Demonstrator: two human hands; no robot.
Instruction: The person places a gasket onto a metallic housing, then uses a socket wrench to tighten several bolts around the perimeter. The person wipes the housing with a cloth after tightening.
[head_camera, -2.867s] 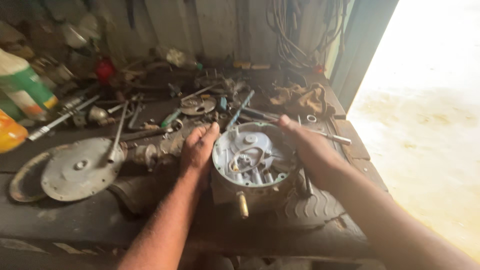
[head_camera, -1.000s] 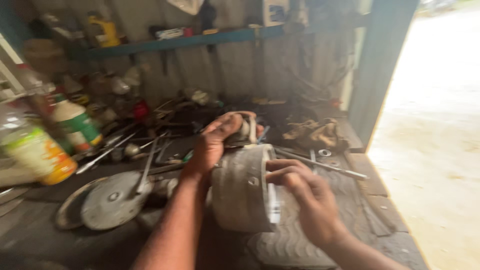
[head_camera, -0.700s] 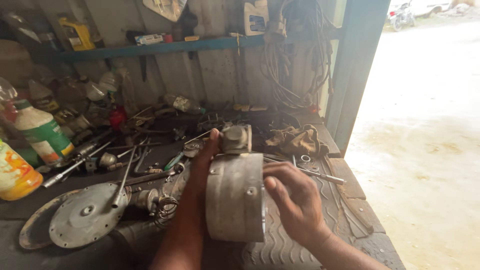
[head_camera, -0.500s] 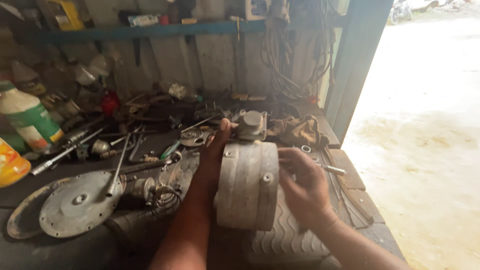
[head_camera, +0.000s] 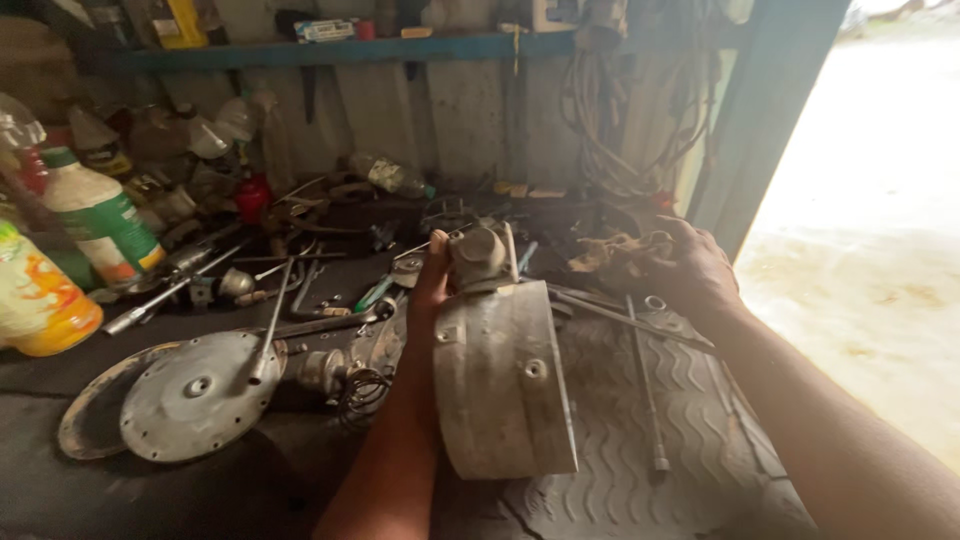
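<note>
A grey metal engine housing (head_camera: 500, 385) stands on its edge on the workbench, its curved outer wall facing me. My left hand (head_camera: 432, 275) is shut on its upper left rim, thumb up beside the round fitting (head_camera: 477, 252) on top. My right hand (head_camera: 690, 272) has reached to the far right of the bench, over a dirty rag-like bundle (head_camera: 620, 252) near the blue door post; whether its fingers grip anything is not clear.
A round metal cover plate (head_camera: 195, 395) lies at the left with a long tool across it. A coil spring (head_camera: 362, 392), long rods (head_camera: 645, 375), a ribbed rubber mat (head_camera: 640, 440), a white-green bottle (head_camera: 100, 220) and a yellow bottle (head_camera: 40, 300) surround the work.
The housing was tipped from lying flat to standing on edge. My right hand left it and moved away to the right rear of the bench; my left hand still holds it.
</note>
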